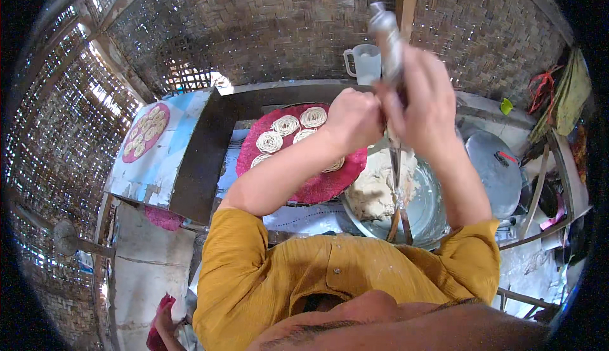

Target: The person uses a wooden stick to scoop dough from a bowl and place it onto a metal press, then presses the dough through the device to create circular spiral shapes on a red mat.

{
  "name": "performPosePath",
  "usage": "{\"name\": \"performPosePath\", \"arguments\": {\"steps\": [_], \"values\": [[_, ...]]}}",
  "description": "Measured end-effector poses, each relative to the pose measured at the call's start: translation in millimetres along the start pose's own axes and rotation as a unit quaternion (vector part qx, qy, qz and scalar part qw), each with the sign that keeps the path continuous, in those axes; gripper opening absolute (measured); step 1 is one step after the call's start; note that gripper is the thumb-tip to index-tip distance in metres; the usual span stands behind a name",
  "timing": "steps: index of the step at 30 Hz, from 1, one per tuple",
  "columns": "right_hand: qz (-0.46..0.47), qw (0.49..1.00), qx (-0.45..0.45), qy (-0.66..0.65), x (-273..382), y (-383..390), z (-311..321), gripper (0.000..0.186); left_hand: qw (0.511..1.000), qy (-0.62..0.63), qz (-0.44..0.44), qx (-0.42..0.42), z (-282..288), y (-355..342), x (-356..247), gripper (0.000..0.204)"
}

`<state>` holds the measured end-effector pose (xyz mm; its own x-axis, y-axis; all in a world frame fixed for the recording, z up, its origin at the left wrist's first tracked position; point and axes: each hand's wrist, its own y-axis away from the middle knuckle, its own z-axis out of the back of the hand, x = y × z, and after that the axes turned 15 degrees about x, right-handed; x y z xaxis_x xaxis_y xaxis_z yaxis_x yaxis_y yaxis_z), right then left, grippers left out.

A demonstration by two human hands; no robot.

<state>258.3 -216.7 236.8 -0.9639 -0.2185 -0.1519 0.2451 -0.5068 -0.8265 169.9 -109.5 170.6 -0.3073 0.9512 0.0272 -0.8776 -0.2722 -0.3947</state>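
Note:
A shiny metal tube (391, 49), smeared by motion, stands upright in front of me above a wide bowl (434, 218). My right hand (424, 100) closes around its lower part. Right beside it my left hand (353, 120) is a closed fist; what its fingers grip is hidden. Pale dough (379, 186) lies in the bowl. Below my hands a long, narrow metal piece (396, 170) reaches down over the dough, with brown stick-like ends (399, 227) near my shirt. Left of the bowl, partly behind my left forearm, coiled dough strands (285, 125) sit on a round pink mat (254, 148).
A clear jug (366, 64) stands by the woven wall. At left, a box with a blue and white top (162, 141) bears another pink mat of coils (146, 132). A large round metal lid (495, 173) is at right. Another person's hand (165, 319) shows at lower left.

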Motion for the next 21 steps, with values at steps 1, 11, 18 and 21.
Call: {"name": "performPosePath", "arguments": {"steps": [1, 11, 18, 21], "values": [[0.081, 0.996, 0.025, -0.021, 9, 2, 10, 0.042, 0.996, 0.077, -0.021, 0.024, -4, 5, 7, 0.020], [-0.193, 0.863, 0.223, -0.412, -35, 68, 48, 0.048, 0.983, -0.005, -0.028, 0.183, 18, 50, -32, 0.016], [-0.275, 0.807, -0.214, -0.476, -84, 127, 80, 0.040, 0.784, 0.599, 0.056, 0.154, -63, 76, 38, 0.043], [-0.253, 0.722, -0.382, -0.519, -73, 143, 39, 0.031, 0.526, 0.828, 0.101, 0.164, -82, 70, 32, 0.062]]}}
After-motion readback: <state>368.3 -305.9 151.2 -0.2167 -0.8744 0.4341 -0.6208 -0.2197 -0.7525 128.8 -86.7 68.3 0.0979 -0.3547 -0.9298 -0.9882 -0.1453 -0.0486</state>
